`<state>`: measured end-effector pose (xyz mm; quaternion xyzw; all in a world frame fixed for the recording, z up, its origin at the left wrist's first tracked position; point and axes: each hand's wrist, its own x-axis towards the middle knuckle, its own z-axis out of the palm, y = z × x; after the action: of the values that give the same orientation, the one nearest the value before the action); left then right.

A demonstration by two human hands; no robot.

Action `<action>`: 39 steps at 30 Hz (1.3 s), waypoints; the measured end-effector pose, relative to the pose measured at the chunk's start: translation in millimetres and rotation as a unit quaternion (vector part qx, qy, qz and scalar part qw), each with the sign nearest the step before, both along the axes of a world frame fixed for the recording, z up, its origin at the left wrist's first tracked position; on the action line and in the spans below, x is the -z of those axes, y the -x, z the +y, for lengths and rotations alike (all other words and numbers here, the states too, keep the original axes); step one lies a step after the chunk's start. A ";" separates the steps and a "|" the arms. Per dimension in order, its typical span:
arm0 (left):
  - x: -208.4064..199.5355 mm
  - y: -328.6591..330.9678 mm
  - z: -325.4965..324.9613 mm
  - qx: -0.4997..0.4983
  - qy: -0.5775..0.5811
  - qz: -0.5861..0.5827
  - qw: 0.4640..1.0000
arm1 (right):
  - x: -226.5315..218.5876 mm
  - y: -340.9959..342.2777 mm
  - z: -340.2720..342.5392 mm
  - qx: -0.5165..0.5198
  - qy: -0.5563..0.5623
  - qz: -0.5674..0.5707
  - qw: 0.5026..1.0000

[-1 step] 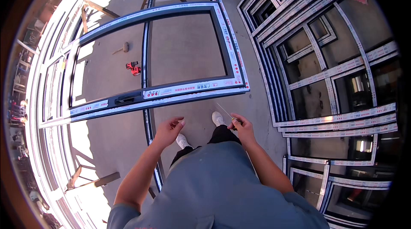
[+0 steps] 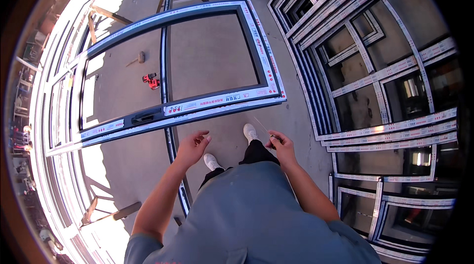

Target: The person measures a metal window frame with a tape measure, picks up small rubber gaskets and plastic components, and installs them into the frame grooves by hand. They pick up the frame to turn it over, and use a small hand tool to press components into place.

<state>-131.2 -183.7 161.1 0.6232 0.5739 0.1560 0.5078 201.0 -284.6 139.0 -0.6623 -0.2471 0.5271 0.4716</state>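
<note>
Open floor (image 2: pixel 232 138) beside window frame (image 2: pixel 217 101)

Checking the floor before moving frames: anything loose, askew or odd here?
Two tools lie loose on the concrete inside the large dark window frame: a red cordless drill and a hammer. The right hand pinches a thin strip; the left hand is empty. No damage visible.
</note>
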 end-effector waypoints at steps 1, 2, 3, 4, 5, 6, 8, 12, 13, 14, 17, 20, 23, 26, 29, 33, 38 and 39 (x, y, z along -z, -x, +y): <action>5.0 4.9 12.6 0.028 -0.065 0.026 0.997 | 11.0 -1.4 -12.6 0.050 0.001 0.017 0.999; 11.9 8.0 25.8 0.053 -0.133 0.050 0.988 | 18.2 -1.4 -22.1 0.097 -0.001 0.035 0.995; 16.1 9.3 38.1 0.067 -0.184 0.080 0.977 | 18.9 0.1 -29.1 0.128 0.011 0.040 0.991; 22.5 10.0 53.5 0.091 -0.230 0.097 0.964 | 19.7 1.5 -33.9 0.152 0.008 0.048 0.987; 20.8 2.7 66.1 0.105 -0.262 0.117 0.952 | 21.8 2.0 -38.7 0.177 0.005 0.056 0.982; 16.6 -2.8 77.9 0.116 -0.296 0.139 0.938 | 24.2 3.0 -41.2 0.198 0.001 0.068 0.978; 31.1 -10.1 105.9 0.161 -0.315 0.214 0.911 | 31.3 0.4 -45.0 0.216 -0.020 0.064 0.974; 46.3 -21.1 148.3 0.229 -0.193 0.335 0.893 | 49.6 5.9 -40.1 0.271 -0.039 0.068 0.959; 53.7 -21.0 157.4 0.251 -0.155 0.367 0.882 | 54.0 8.2 -36.9 0.290 -0.047 0.081 0.952; 53.9 -24.7 162.1 0.279 -0.128 0.384 0.871 | 61.3 11.3 -36.3 0.311 -0.052 0.092 0.945; 57.2 -33.8 175.3 0.288 -0.115 0.388 0.868 | 80.5 15.0 -25.7 0.312 -0.034 0.053 0.948; 61.5 -39.2 184.2 0.293 -0.080 0.380 0.874 | 82.9 13.3 -12.3 0.297 0.020 0.065 0.952; 62.7 -68.7 187.0 0.321 -0.088 0.350 0.876 | 93.6 3.6 -5.0 0.300 0.010 0.075 0.951; 64.8 -120.4 191.3 0.366 -0.126 0.302 0.871 | 98.7 -14.2 -2.9 0.325 -0.019 0.054 0.944; 87.2 -164.8 195.8 0.407 -0.197 0.252 0.856 | 90.4 -25.1 -4.2 0.362 -0.005 0.025 0.932; 99.0 -225.2 195.8 0.408 -0.242 0.211 0.854 | 74.9 -28.4 -21.4 0.420 0.026 0.014 0.907; 99.0 -255.7 200.3 0.410 -0.229 0.233 0.851 | 92.2 -2.9 -47.1 0.449 0.057 0.034 0.891; 96.7 -257.2 201.2 0.413 -0.232 0.240 0.847 | 98.5 3.2 -50.1 0.456 0.060 0.036 0.887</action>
<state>125.9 17.5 64.4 0.9205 0.3143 -0.0945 0.2123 197.8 -334.8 40.5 -0.7098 0.1314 0.2916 0.6276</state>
